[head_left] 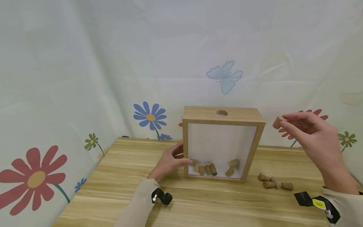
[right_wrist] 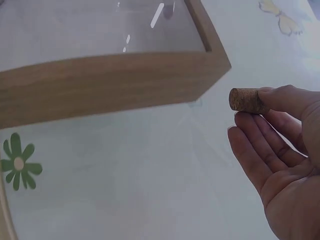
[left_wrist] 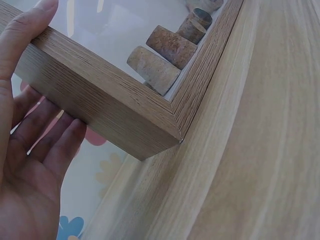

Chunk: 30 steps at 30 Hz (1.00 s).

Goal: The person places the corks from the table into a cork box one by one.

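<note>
A wooden shadow box [head_left: 241,114] with a clear front stands upright on the table, a round hole [head_left: 222,113] in its top. My left hand [head_left: 167,161] holds its left side, thumb on the front frame and fingers around behind, as the left wrist view shows. Inside, several corks [head_left: 208,170] lie along the bottom, most toward the left and two at the right. To the right of the box, at about the height of its top, my right hand [head_left: 319,138] pinches a cork [right_wrist: 245,100] between thumb and fingers, apart from the box.
Several loose corks [head_left: 287,186] lie on the wood-grain table [head_left: 198,205] right of the box, below my right hand. Behind the table hangs a pale cloth backdrop [head_left: 170,56] printed with flowers and a butterfly.
</note>
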Tool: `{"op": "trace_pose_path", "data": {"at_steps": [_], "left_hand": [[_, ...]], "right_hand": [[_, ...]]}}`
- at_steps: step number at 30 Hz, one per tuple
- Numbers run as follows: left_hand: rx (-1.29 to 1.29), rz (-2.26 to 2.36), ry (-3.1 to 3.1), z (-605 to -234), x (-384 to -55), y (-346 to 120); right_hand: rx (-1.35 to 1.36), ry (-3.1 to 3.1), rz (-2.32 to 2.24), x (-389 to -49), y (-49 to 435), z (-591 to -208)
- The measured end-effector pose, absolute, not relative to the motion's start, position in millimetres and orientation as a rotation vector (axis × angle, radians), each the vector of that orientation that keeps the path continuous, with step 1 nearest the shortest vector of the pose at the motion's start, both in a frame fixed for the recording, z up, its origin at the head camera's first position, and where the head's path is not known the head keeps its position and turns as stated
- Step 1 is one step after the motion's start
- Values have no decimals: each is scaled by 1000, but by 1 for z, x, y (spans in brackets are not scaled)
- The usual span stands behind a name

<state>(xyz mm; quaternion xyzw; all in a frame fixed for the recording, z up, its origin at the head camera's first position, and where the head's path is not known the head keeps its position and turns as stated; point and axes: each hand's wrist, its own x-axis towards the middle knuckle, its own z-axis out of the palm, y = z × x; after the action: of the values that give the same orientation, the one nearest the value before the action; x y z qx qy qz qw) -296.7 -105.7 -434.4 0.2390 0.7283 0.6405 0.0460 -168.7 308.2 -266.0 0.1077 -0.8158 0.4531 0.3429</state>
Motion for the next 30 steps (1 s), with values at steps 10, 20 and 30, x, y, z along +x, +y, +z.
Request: {"op": "trace_pose_path", "data": {"at_steps": [10,20,30], "left_hand": [[716,1965,2216,-432,-295,-106],[714,1959,2205,-432,-295,-106],[732,1961,2209,-433,-296,-106]], "right_hand": [[380,-2140,1167,-184,280,-242],[467,-2164,1097,-200,260,-234],[579,-2182,1034,-213,236,-222]]}}
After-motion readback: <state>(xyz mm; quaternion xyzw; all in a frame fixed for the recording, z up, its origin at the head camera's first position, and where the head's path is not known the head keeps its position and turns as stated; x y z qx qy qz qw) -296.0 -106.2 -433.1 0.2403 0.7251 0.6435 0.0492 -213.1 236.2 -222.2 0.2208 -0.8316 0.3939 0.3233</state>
